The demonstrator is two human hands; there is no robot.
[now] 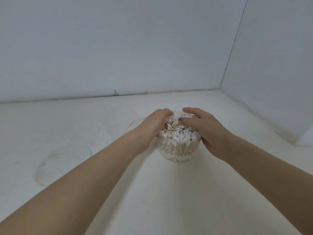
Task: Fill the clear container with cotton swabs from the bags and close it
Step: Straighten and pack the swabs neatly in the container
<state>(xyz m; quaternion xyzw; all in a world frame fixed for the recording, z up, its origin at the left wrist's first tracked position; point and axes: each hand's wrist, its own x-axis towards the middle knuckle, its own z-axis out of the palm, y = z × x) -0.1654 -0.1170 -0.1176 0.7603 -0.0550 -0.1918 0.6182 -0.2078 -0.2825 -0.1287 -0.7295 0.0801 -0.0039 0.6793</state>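
Note:
A round clear container point(177, 152) stands on the white surface, heaped above its rim with cotton swabs point(176, 129) that have white tips and wooden sticks. My left hand point(150, 128) cups the container's left rim, fingers curled over the far edge onto the swabs. My right hand point(203, 131) cups the right side, thumb resting on top of the pile. A clear round lid point(62, 164) lies flat on the surface to the left, apart from the container. No bag is clearly visible.
A thin red thread point(133, 123) lies on the surface behind my left wrist. White walls close the space at the back and right, meeting in a corner point(220, 89). The white tabletop point(169, 200) stretches toward me.

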